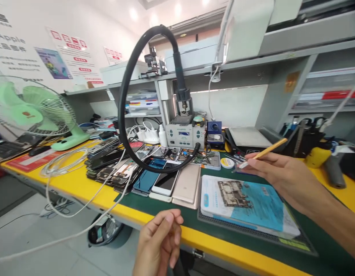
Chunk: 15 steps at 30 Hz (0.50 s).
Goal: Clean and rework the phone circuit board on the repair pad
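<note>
My right hand (283, 172) pinches a slim yellow stick with a pale tip (270, 148) between thumb and fingers; the tip points down to the left. Beneath that hand lies a blue and white book (260, 207) with a circuit board pictured on its cover, resting on a dark mat-like case. My left hand (158, 241) is in front of the table's yellow edge, fingers curled and thumb against the index finger, with nothing visible in it. Beyond it sit a white-framed phone (166, 179), a gold phone (186, 183) and a blue phone (150, 176).
A hot-air rework station (183, 135) stands at the back, its black hose (122, 84) looping forward over the phones. Stacked phone parts (108, 165), white cables (65, 161) and a green fan (30, 109) occupy the left. A yellow-black tool (319, 155) lies right; a bin (108, 234) is below.
</note>
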### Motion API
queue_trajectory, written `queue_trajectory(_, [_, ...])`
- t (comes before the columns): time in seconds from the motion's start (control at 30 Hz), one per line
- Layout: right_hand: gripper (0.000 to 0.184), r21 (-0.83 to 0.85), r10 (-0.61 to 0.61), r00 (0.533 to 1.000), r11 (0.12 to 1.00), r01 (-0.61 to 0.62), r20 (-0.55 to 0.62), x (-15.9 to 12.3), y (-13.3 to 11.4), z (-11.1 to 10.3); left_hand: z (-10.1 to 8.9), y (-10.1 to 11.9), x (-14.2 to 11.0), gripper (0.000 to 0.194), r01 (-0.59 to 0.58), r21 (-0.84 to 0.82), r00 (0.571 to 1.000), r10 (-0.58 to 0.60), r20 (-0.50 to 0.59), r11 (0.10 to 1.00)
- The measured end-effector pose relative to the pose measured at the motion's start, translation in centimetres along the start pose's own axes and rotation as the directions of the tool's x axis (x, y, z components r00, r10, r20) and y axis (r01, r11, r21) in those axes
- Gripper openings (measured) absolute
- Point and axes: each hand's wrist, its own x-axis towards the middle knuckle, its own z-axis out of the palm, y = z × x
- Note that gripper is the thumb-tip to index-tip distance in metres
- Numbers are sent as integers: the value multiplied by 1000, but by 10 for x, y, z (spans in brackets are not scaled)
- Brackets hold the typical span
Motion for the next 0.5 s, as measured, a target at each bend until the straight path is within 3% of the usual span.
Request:
queue_trajectory(0.3, [30, -17, 55, 995, 998, -57, -79, 4, 9, -4, -13, -6, -11, 38, -36, -38, 998, 34, -50, 999])
queue_trajectory(0.5, [31, 28, 62, 992, 998, -59, -112, 8, 10, -6, -35, -16, -16, 40, -68, -72, 983, 54, -178, 995])
